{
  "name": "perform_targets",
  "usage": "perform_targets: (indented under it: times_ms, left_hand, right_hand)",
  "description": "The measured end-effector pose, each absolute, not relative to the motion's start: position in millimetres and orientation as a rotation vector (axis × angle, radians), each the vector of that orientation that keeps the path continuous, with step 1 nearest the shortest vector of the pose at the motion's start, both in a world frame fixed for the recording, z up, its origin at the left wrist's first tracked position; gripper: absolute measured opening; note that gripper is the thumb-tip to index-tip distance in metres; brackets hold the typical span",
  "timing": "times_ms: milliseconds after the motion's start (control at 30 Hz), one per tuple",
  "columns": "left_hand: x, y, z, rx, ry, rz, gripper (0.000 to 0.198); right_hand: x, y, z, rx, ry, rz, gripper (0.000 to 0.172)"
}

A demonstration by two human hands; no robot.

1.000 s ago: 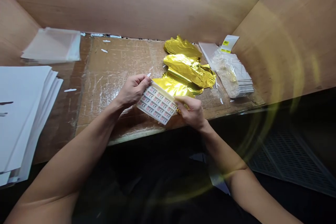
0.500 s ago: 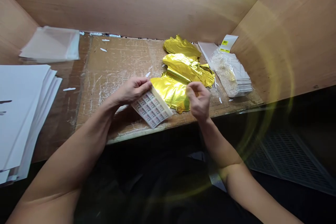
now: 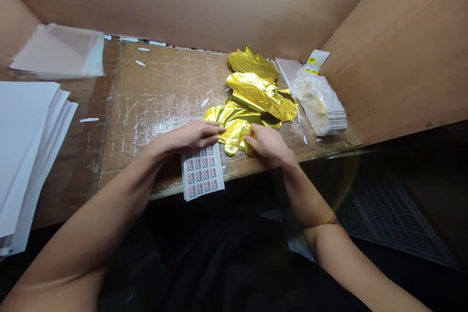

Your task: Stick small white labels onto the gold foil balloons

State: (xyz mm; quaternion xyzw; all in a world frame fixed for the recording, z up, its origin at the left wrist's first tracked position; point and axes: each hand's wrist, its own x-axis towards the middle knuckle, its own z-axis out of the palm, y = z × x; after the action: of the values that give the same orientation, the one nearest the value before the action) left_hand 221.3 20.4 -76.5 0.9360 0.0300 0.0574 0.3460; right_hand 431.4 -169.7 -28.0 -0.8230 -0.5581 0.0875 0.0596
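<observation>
A flat gold foil balloon (image 3: 234, 124) lies near the table's front edge. My left hand (image 3: 193, 137) lies flat, fingers stretched out; it rests on the top of a white sticker sheet (image 3: 203, 175) and its fingertips touch the foil. The sheet lies on the table and overhangs the front edge. My right hand (image 3: 269, 144) is closed in a pinch on the balloon's lower right edge. A small sticker (image 3: 231, 148) sits on the foil between my hands.
More gold foil balloons (image 3: 261, 88) are piled behind. A pack of clear bags (image 3: 323, 105) and a yellow-labelled tag (image 3: 315, 61) lie at the right. White paper stacks (image 3: 25, 141) and clear sleeves (image 3: 60, 51) lie at the left. Plywood walls (image 3: 395, 58) enclose the taped table (image 3: 153, 92).
My left hand lowered the sticker sheet from mid-air onto the table's front edge and flattened out. My right hand left the sheet, lifted, then came down onto the gold balloon.
</observation>
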Motion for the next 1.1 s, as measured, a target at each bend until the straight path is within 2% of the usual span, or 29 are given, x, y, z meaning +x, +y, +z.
perform_targets:
  times_ms: [133, 233, 367, 533, 633, 700, 767, 833, 900, 933, 1100]
  left_hand:
    - [221, 22, -72, 2.413, 0.048, 0.125, 0.042]
    - [218, 24, -62, 2.383, 0.018, 0.148, 0.043]
    - [214, 16, -44, 2.306, 0.011, 0.37, 0.041]
    - [225, -7, -48, 2.178, -0.052, 0.14, 0.041]
    - [229, -13, -56, 2.174, 0.036, 0.089, 0.036]
    - [229, -14, -57, 2.127, 0.126, 0.128, 0.033]
    - [228, -16, -54, 2.025, 0.257, 0.234, 0.036]
    - [228, -18, -49, 1.877, 0.384, 0.364, 0.041]
    - [229, -21, -45, 1.756, 0.441, 0.451, 0.044]
    - [229, -23, -44, 1.723, 0.447, 0.472, 0.045]
    - [231, -27, -45, 1.619, 0.443, 0.445, 0.047]
  right_hand:
    - [430, -168, -34, -2.189, -1.806, 0.084, 0.025]
    - [427, -159, -47, -1.966, -1.879, 0.267, 0.027]
    - [431, -152, -52, -1.844, -1.722, 0.609, 0.039]
    - [478, -129, -20, -1.798, -1.684, 0.618, 0.029]
    - [540, -112, 15, -2.098, -1.486, 0.367, 0.029]
    - [567, -109, 34, -2.31, -1.15, -0.159, 0.035]
    - [563, -117, 39, -2.266, -1.048, -0.466, 0.036]
    - [526, -131, 29, -2.083, -1.307, -0.353, 0.03]
    - [472, -148, 8, -1.836, -1.675, 0.011, 0.028]
    - [446, -154, -4, -1.738, -1.773, 0.088, 0.025]
    - [382, -164, -38, -1.699, -1.766, -0.251, 0.024]
